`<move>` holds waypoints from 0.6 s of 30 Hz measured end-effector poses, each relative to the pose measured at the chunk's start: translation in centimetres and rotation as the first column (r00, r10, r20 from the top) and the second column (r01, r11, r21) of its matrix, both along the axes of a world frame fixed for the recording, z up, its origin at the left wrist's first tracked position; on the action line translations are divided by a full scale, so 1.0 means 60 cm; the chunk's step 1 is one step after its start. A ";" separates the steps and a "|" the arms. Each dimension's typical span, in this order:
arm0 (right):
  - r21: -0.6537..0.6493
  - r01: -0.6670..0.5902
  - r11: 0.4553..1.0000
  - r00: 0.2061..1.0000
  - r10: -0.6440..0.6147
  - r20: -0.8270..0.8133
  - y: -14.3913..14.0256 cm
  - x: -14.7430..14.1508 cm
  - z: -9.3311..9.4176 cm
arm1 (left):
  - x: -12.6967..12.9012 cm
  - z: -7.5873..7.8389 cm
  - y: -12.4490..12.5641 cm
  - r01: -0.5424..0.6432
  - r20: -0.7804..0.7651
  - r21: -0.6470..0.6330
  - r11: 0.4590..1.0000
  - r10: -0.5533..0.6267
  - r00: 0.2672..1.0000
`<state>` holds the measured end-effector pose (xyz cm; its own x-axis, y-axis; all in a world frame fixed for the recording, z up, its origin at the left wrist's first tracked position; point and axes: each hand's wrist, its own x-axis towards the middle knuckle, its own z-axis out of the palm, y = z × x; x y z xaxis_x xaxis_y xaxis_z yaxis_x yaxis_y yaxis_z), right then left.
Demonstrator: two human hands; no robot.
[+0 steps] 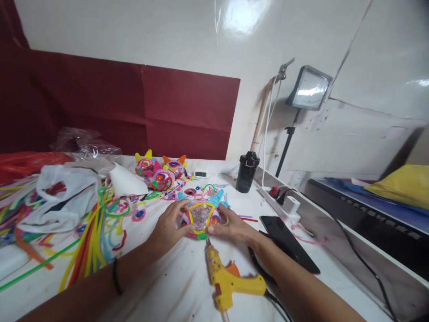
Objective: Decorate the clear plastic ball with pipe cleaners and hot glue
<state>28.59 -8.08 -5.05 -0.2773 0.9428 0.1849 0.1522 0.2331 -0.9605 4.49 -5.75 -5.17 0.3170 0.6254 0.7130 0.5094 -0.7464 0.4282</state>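
1. Both hands are on one small craft piece (201,218), a shield-shaped lantern face edged in yellow with a glittery pink middle. It sits low over the white table (167,286), right in the centre of the view.
2. The left hand (167,230) grasps it from nine o'clock, thumb curled onto the yellow rim and fingers tucked beneath. A dark band rings that wrist.
3. The right hand (229,226) pinches it from three o'clock, fingertips on the rim by the blue tufts. Neither hand is loose; both are closed on the piece.
4. Handling, as I judge it: very light, thin and bendy, built of soft fuzzy wire and sheet. The rim looks like the stiffest part, so the edges are the place to hold, just where the hands are. The glittery middle looks likely to dent or shed, and any fresh glue joints may pull apart if squeezed.
5. At six o'clock from the piece lies a yellow glue gun (226,279), nozzle pointing up toward it, just short of touching.
6. At eleven o'clock, finished horned faces (161,172) cluster together.
7. At nine o'clock, long coloured wire strips (89,241) spill across the table beside white plastic bags (63,197).
8. At three o'clock a black phone (286,239) lies flat; at one o'clock stands a dark cup (247,172).
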 end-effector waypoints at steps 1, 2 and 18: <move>-0.012 0.025 1.000 0.999 -0.025 -0.020 0.000 -0.002 0.000 | 0.000 -0.002 0.000 0.003 0.000 0.005 1.000 -0.003 1.000; -0.022 0.048 0.999 0.998 -0.049 -0.040 0.000 -0.004 0.002 | 0.001 -0.004 0.000 0.006 0.001 0.010 1.000 -0.006 1.000; -0.134 0.037 0.990 0.978 -0.064 -0.201 -0.008 -0.020 0.038 | 0.007 -0.032 0.005 0.042 0.194 -0.023 0.999 -0.036 0.980</move>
